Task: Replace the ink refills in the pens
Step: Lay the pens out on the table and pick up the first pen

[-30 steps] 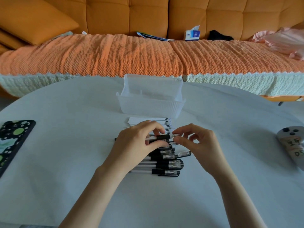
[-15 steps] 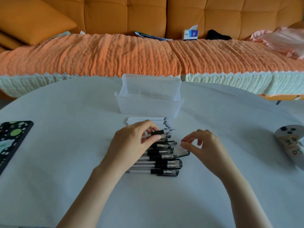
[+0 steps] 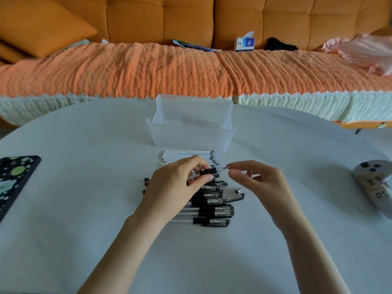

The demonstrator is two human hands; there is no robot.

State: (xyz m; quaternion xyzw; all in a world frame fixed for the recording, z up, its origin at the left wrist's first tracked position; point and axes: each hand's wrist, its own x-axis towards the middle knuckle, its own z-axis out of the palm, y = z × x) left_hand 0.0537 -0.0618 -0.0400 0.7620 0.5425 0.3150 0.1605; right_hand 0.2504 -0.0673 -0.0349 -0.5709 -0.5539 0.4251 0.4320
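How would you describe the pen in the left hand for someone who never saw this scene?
On the white table, find the clear plastic box; a row of capped pens lies nearer the person. The left hand holds the pen above them: only its point is bare.

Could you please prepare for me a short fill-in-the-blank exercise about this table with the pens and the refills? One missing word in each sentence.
1. The left hand grips a pen by its ____ grip section.
2. The refills stacked in front of the clear plastic box are ____ in colour.
3. The phone in the spotted case lies at the ____ edge of the table.

Missing words: black; white; left.
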